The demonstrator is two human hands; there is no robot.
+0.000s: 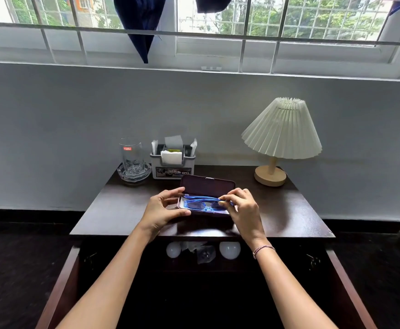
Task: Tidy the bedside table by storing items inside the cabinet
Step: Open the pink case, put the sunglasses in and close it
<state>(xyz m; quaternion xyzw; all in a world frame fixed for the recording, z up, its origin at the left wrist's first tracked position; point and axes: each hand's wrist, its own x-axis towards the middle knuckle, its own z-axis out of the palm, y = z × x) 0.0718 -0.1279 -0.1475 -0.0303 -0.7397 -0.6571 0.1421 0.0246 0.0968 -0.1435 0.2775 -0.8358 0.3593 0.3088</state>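
Note:
A dark maroon glasses case lies open in the middle of the dark wooden bedside table. Blue-framed glasses lie folded in its lower half. My left hand grips the case's left end, thumb along the front edge. My right hand pinches the glasses' right end over the case. Below the tabletop both cabinet doors stand open, and two white bulbs and a crumpled clear wrapper lie on the shelf inside.
A clear glass stands in a glass ashtray at the table's back left. A grey organiser with tissues sits beside it. A pleated white lamp stands at the back right. The wall and window lie behind.

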